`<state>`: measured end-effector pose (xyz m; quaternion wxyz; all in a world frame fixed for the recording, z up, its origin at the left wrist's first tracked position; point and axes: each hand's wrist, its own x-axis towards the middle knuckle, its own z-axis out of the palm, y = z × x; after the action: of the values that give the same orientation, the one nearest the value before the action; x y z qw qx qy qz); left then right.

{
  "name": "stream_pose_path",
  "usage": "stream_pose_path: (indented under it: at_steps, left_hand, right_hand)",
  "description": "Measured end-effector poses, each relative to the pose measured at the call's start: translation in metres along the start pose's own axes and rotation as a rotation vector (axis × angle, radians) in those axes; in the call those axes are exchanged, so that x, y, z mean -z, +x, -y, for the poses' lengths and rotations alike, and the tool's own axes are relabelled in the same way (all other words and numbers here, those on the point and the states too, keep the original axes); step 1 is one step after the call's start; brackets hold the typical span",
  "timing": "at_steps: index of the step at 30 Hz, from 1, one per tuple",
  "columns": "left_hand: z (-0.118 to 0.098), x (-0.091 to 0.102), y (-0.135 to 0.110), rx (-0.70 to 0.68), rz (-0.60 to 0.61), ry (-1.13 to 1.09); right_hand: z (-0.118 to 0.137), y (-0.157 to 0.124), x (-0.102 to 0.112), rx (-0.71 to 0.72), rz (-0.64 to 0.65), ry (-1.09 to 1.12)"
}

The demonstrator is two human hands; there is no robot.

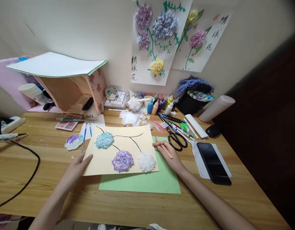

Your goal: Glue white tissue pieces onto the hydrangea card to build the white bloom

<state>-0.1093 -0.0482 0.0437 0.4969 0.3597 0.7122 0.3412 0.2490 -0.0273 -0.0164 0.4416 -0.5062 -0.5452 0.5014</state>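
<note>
A cream sheet of paper (124,143) is tilted up over a green sheet (140,183) on the desk. It carries a teal paper flower (104,140), a purple one (122,161) and a white one (146,162), with dark drawn stems. My left hand (77,164) grips the sheet's lower left edge, thumb on top. In my right hand (170,156), beside the sheet's right edge, is a flat wooden craft stick (166,151). Its fingertips are at that edge; whether they touch it is unclear.
Black-handled scissors (177,140), pens (178,126) and a phone (214,163) lie to the right. Behind the sheet are white paper scraps (130,117) and paint bottles (155,107). Brushes (84,137) and a palette (74,141) are at left, near a black cable (38,159).
</note>
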Motion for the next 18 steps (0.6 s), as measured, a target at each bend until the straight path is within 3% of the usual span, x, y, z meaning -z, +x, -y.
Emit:
stream_pose_path:
  at_steps: [5, 10, 14, 18]
  left_hand:
    - [0.016, 0.015, 0.000, -0.161, -0.024, -0.063]
    - [0.019, 0.033, -0.002, -0.137, -0.111, -0.154]
    - [0.001, 0.055, -0.010, -0.187, -0.167, -0.146]
    - [-0.033, 0.070, -0.020, -0.417, -0.291, 0.058]
  right_hand:
    - [0.007, -0.006, -0.008, -0.007, 0.077, 0.045]
    - [-0.002, -0.011, -0.016, 0.018, 0.023, 0.031]
    - [0.001, -0.007, -0.015, 0.071, 0.043, -0.099]
    - [0.025, 0.013, -0.016, 0.252, 0.038, -0.344]
